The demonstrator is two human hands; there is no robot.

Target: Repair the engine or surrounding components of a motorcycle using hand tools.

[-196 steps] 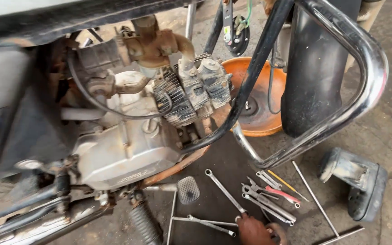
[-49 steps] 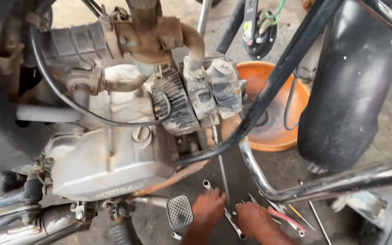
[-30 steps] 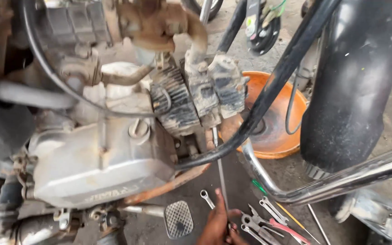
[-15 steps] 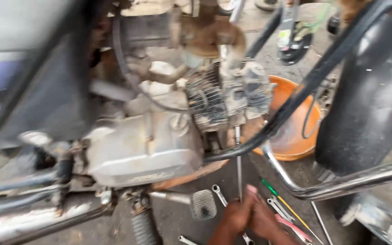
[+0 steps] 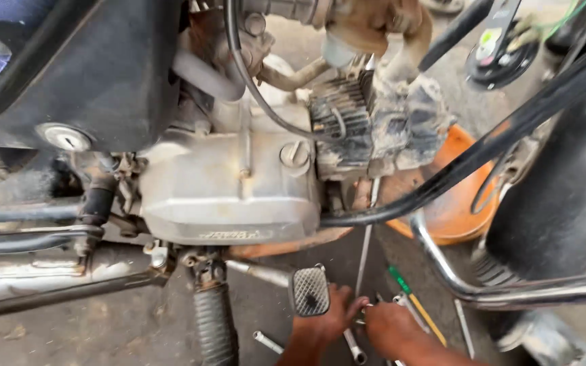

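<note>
Both hands are low on the oily floor under a motorcycle engine. My left hand lies just right of the ribbed foot pedal, its thumb and fingers pinched at the lower end of a long thin metal rod that leans up toward the finned cylinder. My right hand meets it there, fingertips touching a small shiny piece. A spanner lies beneath my left hand. Whether my right hand grips anything is hidden.
Loose spanners and a green-and-yellow screwdriver lie right of the hands. An orange basin sits behind a chrome guard bar. A black tyre is at right, the exhaust pipe and a rubber footpeg at left.
The view has swung closer and to the right. Both hands have shifted left along the floor to the foot of the rod, next to the pedal.
</note>
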